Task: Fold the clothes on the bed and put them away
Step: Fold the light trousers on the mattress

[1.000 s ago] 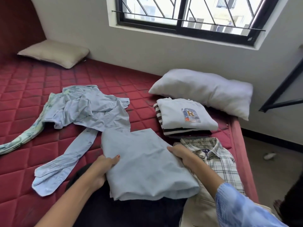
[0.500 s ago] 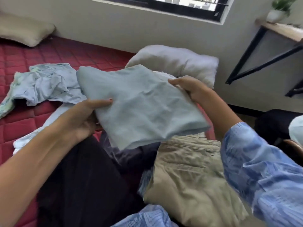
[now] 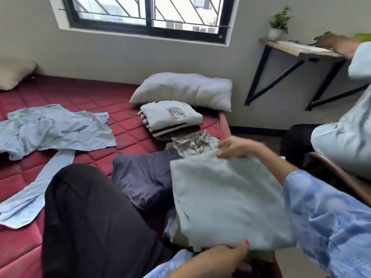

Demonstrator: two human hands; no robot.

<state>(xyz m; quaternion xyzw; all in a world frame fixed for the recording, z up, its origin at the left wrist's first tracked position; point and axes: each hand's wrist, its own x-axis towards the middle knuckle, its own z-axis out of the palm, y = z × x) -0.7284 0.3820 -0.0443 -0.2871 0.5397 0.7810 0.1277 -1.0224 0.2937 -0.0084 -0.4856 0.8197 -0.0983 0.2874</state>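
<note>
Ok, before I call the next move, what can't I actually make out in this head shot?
- Left hand: fingers tucked under the folded light-blue garment, so its grip is unseen.
- Whatever lies beneath that garment: covered by it.
- Plaid shirt: only its collar end shows, the rest is behind the garment.
- Right hand: motion-blurred.
- Person at the right edge: cut off by the frame.

1. A dark-framed barred window (image 3: 148, 15) sits in the pale wall (image 3: 100, 55) far beyond the hands, letting in daylight.
2. A wall-mounted shelf (image 3: 297, 50) on black brackets hangs up and right of the hands, carrying a small potted plant (image 3: 279, 23).
3. The floor beneath the shelf lies in shadow.
</note>
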